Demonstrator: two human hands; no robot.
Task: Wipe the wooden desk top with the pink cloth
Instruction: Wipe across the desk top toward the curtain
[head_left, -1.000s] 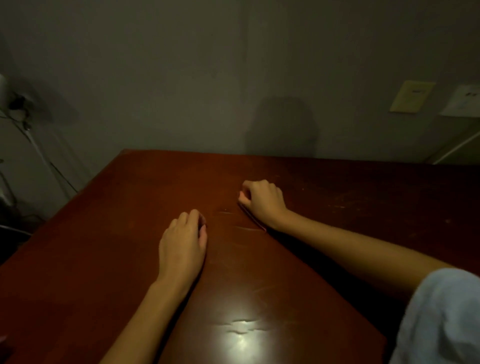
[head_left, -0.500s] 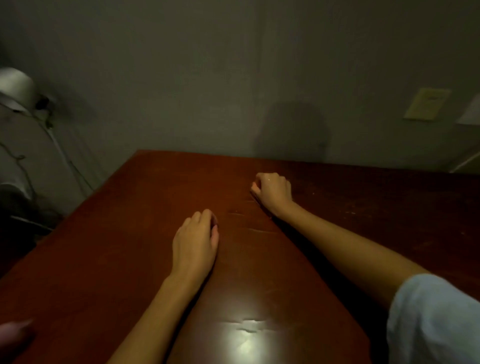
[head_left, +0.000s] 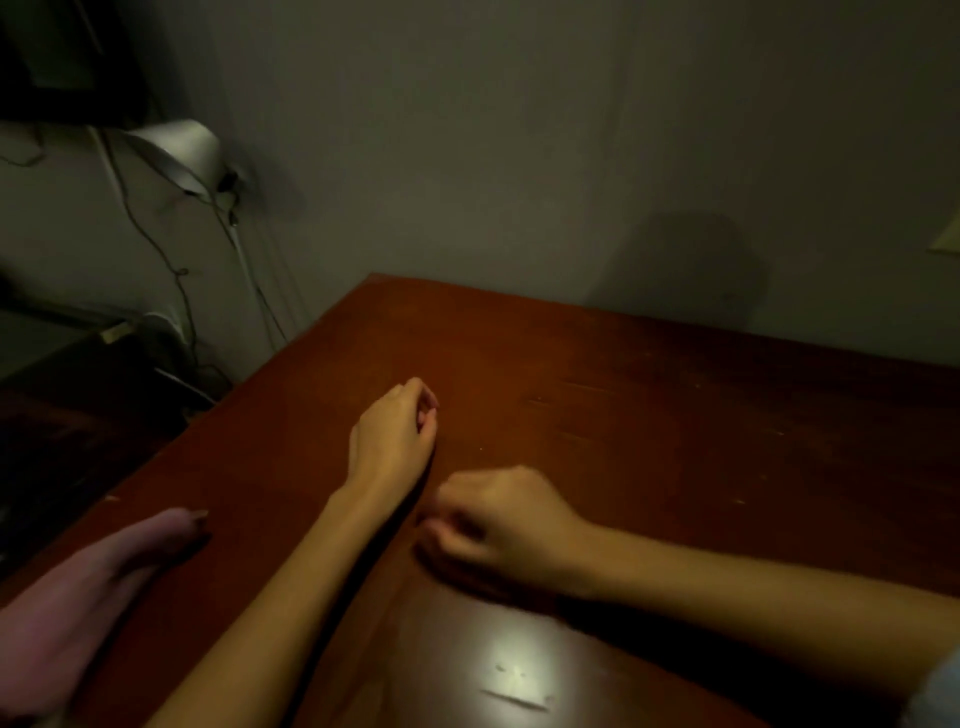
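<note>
The pink cloth (head_left: 78, 587) lies crumpled on the near left corner of the dark red-brown wooden desk top (head_left: 649, 415), and neither hand touches it. My left hand (head_left: 395, 436) rests on the desk past the cloth, its fingers loosely curled and holding nothing. My right hand (head_left: 498, 514) is blurred. It sits just right of my left forearm with its fingers curled under, and nothing shows in it.
A white desk lamp (head_left: 176, 150) with hanging cables (head_left: 156, 244) stands off the desk's left edge, against the grey wall (head_left: 519, 130). Dark furniture (head_left: 67, 405) sits low on the left. A bright light reflection (head_left: 514, 675) marks the near desk surface.
The view has swung left, so the pink cloth and the lamp now show. My right hand has pulled back from the far middle of the desk to beside my left forearm. My left hand stays put.
</note>
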